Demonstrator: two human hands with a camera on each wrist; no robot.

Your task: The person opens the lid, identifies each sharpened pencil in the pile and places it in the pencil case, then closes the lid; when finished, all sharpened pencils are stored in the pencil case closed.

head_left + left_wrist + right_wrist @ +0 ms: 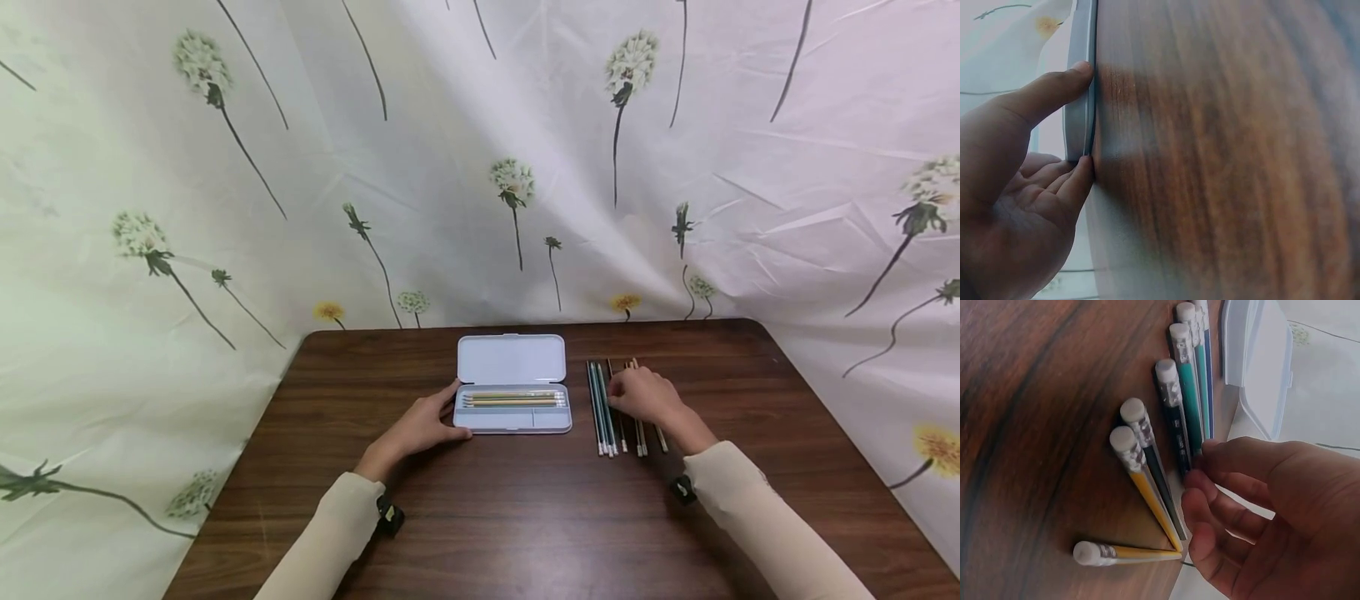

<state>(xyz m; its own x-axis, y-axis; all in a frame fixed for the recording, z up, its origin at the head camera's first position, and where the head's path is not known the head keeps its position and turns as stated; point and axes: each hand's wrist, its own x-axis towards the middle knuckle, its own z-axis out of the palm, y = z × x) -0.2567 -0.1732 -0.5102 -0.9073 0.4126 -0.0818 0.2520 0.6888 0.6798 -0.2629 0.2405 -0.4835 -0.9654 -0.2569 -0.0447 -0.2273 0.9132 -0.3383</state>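
Note:
On the table lies an open white pencil case [491,419], with several pencils [513,401] in its long rear compartment. My left hand [423,425] grips the case's left end, thumb on the front wall and fingers at the side, as the left wrist view shows up close. Over the loose pencils to the right, my right hand [647,396] pinches a black pencil [1175,428] between thumb and forefinger; its eraser end points toward me. Green pencils [1190,394] lie left of it, a dark pencil [1155,459] and yellow pencils [1157,503] right of it.
The case's lid [512,358] stands folded back toward the rear edge of the brown wooden table [517,517]. Behind the table hangs a white cloth [442,208] printed with dandelions. Small dark wrist cameras sit below both sleeves.

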